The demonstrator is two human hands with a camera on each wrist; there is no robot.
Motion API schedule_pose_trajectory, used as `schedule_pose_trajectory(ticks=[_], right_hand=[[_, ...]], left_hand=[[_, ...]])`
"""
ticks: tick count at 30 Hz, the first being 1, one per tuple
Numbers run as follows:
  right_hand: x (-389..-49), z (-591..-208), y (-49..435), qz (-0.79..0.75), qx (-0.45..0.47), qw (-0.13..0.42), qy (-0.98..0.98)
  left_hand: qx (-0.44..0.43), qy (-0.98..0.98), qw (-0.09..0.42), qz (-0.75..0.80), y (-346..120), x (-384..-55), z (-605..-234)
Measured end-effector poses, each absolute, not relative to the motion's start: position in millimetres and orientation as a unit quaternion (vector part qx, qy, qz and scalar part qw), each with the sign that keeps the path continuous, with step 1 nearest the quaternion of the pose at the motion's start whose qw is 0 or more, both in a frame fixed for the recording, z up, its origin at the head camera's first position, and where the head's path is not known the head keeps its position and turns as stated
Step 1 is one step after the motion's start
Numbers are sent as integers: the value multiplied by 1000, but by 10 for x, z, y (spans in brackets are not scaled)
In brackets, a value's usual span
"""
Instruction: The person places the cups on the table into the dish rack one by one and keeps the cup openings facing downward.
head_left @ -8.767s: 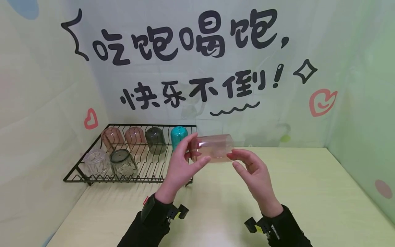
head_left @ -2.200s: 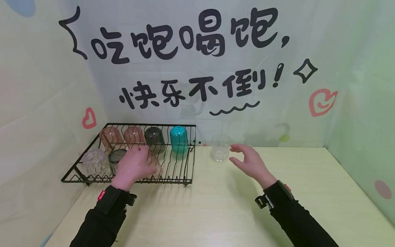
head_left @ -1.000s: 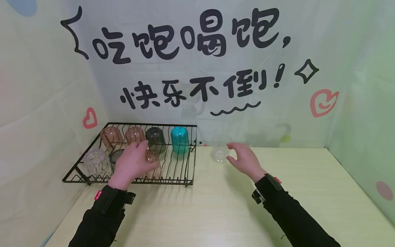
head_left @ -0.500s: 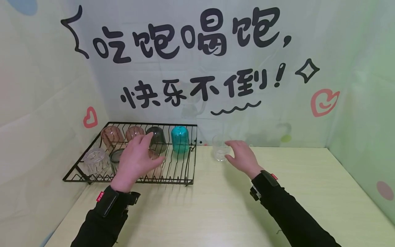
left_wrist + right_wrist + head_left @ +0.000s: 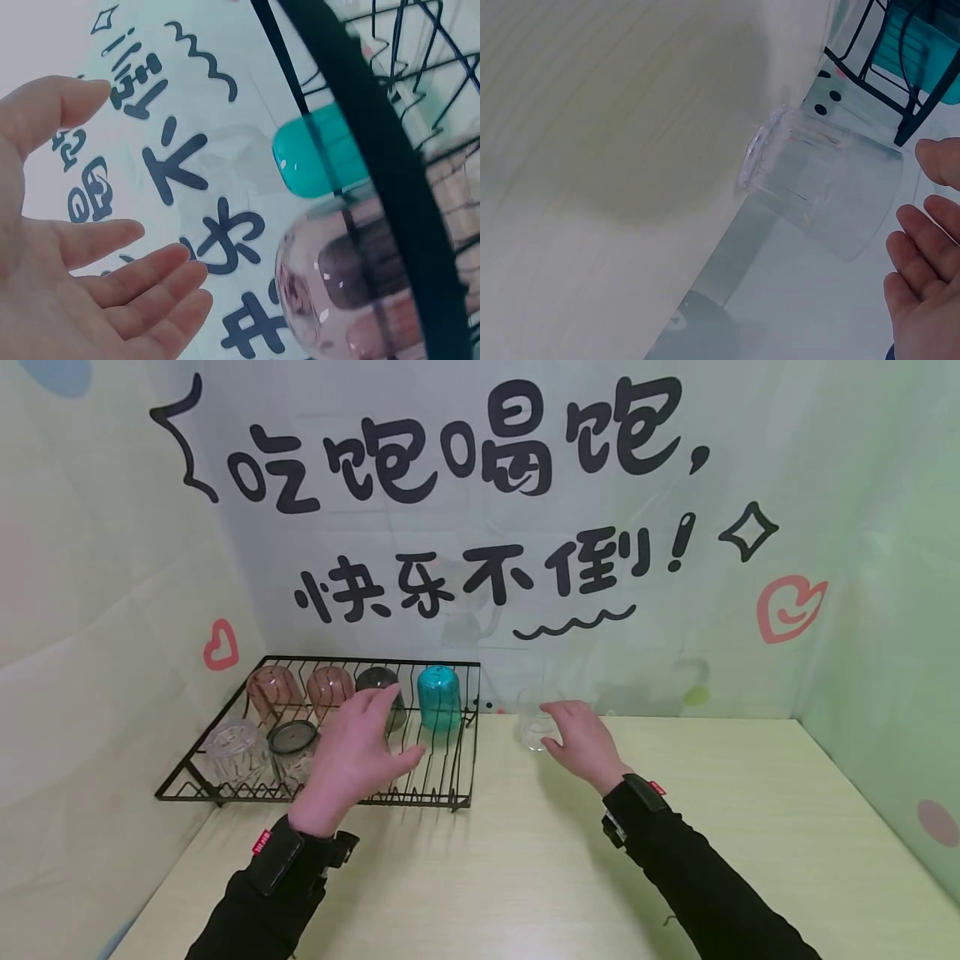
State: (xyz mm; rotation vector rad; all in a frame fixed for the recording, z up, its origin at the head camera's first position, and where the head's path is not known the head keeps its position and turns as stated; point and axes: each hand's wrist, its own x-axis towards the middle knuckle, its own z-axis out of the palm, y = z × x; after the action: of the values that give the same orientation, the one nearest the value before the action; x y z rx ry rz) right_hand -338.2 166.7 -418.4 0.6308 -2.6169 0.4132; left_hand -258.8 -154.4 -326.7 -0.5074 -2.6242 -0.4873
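My left hand (image 5: 356, 756) hovers over the front of the black wire rack (image 5: 315, 800), fingers spread and holding nothing. A clear pinkish glass (image 5: 300, 300) stands in the rack beside that hand in the left wrist view; in the head view the hand hides it. My right hand (image 5: 585, 743) is at a clear glass (image 5: 825, 187) standing upright on the table. In the right wrist view its thumb and loosely curved fingers (image 5: 922, 244) are just off the glass's rim, with a gap between.
Upside-down glasses fill the rack's left and back: two pink (image 5: 273, 693) (image 5: 330, 689), one dark grey (image 5: 377, 678), one turquoise (image 5: 439, 697). In its front row are a clear glass (image 5: 238, 750) and a grey-green one (image 5: 292, 747). A printed cloth (image 5: 600, 668) hangs behind the table (image 5: 712, 827).
Earlier the left hand held the pink glass sideways with the right hand by it; it then put the glass into the rack, and now has let go and lifted rightward. The right hand moved left, to the clear glass.
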Motion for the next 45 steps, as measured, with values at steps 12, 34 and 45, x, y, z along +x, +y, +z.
schedule_pose_trajectory(ticks=[12, 34, 45], right_hand=[[-3426, -4233, 1665, 135, 232, 238, -933], [-3525, -4332, 1618, 69, 271, 189, -941], [-3539, -4397, 1573, 72, 250, 227, -938]], left_hand=[[-211, -937, 201, -190, -1359, -2560, -3395], [-263, -928, 189, -184, -978, -2473, -3625], [-275, -924, 179, -198, -898, -2437, -3693]])
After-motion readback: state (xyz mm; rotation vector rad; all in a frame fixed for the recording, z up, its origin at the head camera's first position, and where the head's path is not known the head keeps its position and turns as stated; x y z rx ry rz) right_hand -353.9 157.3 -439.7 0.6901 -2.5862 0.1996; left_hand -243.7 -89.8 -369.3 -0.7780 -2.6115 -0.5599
